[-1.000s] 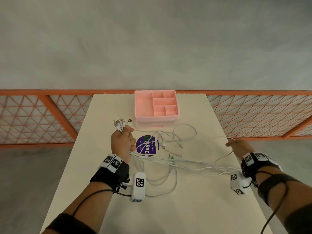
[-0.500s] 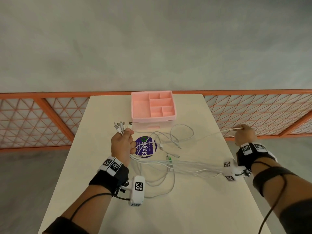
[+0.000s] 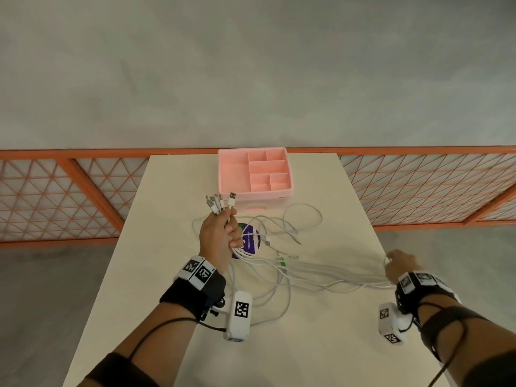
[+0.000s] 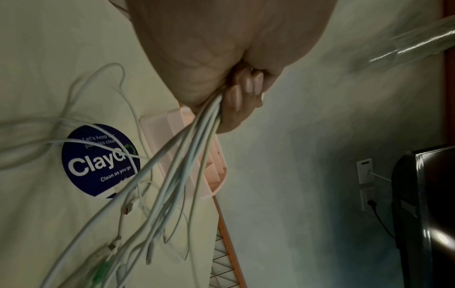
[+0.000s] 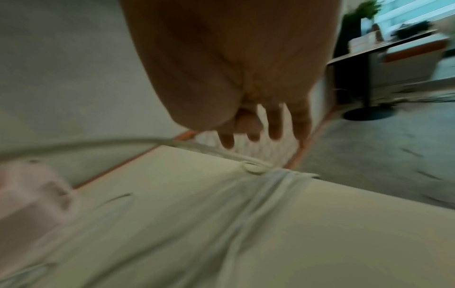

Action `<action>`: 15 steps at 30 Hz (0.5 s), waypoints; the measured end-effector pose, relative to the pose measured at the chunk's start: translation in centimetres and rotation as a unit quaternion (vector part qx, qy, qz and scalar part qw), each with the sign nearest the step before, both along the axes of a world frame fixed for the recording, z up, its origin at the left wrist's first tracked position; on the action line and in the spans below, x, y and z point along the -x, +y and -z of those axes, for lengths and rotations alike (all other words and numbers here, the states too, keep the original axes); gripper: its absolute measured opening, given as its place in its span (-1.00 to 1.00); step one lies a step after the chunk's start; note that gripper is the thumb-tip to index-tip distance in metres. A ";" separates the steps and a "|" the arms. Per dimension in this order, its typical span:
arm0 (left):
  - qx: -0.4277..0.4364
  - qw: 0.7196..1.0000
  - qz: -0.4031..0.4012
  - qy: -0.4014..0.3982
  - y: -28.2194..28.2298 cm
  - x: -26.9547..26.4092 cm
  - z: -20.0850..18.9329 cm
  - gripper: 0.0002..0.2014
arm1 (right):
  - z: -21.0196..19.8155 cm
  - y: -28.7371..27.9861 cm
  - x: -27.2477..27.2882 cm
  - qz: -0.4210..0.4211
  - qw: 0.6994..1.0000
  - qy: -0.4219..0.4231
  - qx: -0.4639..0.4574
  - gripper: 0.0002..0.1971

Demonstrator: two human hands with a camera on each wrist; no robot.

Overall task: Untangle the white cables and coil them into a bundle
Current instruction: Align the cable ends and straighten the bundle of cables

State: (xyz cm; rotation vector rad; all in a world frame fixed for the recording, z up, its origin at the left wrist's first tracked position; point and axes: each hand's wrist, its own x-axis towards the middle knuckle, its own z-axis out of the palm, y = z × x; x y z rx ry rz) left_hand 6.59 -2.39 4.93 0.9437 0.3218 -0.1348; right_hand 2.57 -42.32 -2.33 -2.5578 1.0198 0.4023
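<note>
Several white cables (image 3: 321, 270) lie tangled across the cream table (image 3: 307, 344). My left hand (image 3: 233, 233) is raised left of centre and grips a bunch of cable ends, whose plugs (image 3: 220, 202) stick up above the fist. In the left wrist view the curled fingers (image 4: 243, 87) clamp the strands (image 4: 172, 175) that fan down to the table. The strands run right to my right hand (image 3: 399, 263) at the table's right edge. In the blurred right wrist view its fingers (image 5: 275, 128) hang fairly straight and spread, just above the cables (image 5: 270, 185).
A pink compartment organizer (image 3: 255, 174) stands at the back centre of the table. A round purple sticker (image 3: 251, 241) lies under the cable loops by my left hand. An orange lattice railing (image 3: 418, 191) runs behind the table, with grey floor on both sides.
The right hand had lifted one cable up and out to the right; it has now dropped back to the table's right edge. The left hand keeps its grip in place.
</note>
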 end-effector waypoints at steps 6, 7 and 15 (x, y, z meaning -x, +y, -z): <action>0.011 1.000 0.000 -0.013 -1.6 -0.3 -0.3 -0.78 | -6.3 13.7 -3.0 -0.246 0.903 -0.277 -0.219 -0.80; 0.019 1.000 0.001 -0.012 -2.1 -0.2 -0.5 -0.78 | -6.8 16.7 -3.0 -0.304 0.881 -0.258 -0.255 -0.69; 0.074 0.995 -0.056 0.027 0.6 -1.3 -1.2 -0.72 | -4.2 24.7 -1.9 -0.413 0.858 -0.151 -0.264 -0.61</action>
